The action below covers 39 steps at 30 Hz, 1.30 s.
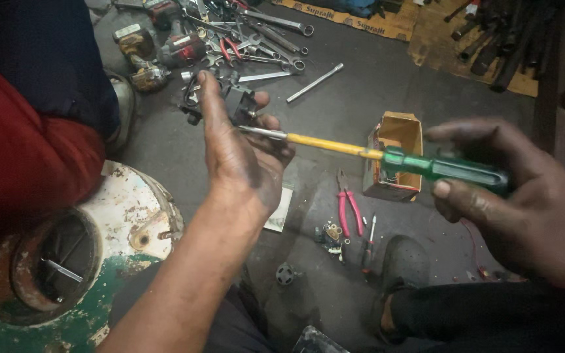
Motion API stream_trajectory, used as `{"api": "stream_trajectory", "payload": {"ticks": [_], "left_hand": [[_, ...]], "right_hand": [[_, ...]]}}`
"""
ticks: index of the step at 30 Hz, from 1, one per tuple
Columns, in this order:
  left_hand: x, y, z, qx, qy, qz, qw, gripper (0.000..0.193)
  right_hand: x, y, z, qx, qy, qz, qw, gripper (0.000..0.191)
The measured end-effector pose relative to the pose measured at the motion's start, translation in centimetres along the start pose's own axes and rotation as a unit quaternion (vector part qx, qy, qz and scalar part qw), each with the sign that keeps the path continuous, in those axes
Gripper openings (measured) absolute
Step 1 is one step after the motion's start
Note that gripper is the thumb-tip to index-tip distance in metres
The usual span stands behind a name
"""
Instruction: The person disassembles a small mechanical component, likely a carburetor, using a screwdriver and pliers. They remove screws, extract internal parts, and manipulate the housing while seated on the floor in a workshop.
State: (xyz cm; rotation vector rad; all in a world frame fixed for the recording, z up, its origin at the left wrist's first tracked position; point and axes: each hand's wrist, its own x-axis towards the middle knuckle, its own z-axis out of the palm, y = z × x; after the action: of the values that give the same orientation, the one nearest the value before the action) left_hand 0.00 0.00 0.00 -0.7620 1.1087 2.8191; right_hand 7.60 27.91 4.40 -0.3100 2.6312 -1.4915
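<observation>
The work happens on a dark grey concrete floor (361, 98), dirty and stained. The left hand (240, 153) has its grip pressed around a small black part (230, 101), which it holds up above the floor. The right hand (511, 196) pinches the green handle of a screwdriver (387, 157) with a yellow shaft; the metal tip touches the black part. Below the screwdriver an open cardboard box (397, 147) stands on the floor, and red pliers (348, 209) lie just beside it. Farther back many wrenches (276, 39) lie in a pile, near two cordless drills (158, 49). At the lower left stands a rusty round housing (119, 216), white and green. A piece of flat cardboard (426, 36) lies at the top.
</observation>
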Motion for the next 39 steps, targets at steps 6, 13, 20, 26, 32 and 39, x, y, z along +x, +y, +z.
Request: {"api": "stream_trajectory", "payload": {"ticks": [6, 13, 20, 26, 32, 39], "left_hand": [[-2.9, -0.3, -1.4, 0.004, 0.005, 0.003, 1.000, 0.073], [-3.4, 1.0, -3.4, 0.006, 0.007, 0.005, 1.000, 0.075], [-6.1, 2.4, -6.9, 0.000, 0.001, 0.006, 1.000, 0.077], [-7.5, 2.2, -7.8, 0.007, 0.011, -0.007, 1.000, 0.076], [-7.2, 2.0, -6.0, 0.009, 0.004, -0.001, 1.000, 0.076], [-7.6, 1.0, -4.8, 0.006, 0.012, 0.017, 1.000, 0.069]], "right_hand": [[-2.5, -0.2, 0.6, 0.113, 0.000, 0.136, 0.984, 0.041], [-3.0, -0.8, 2.0, 0.073, -0.024, 0.109, 0.991, 0.038], [-5.9, -2.4, 4.9, 0.077, -0.018, 0.066, 0.995, 0.043], [-8.0, -2.1, 5.3, 0.080, -0.022, 0.121, 0.989, 0.035], [-7.1, -3.3, 4.5, -0.072, 0.012, 0.035, 0.997, 0.048], [-6.8, -2.8, 3.5, 0.066, -0.012, 0.124, 0.990, 0.035]]}}
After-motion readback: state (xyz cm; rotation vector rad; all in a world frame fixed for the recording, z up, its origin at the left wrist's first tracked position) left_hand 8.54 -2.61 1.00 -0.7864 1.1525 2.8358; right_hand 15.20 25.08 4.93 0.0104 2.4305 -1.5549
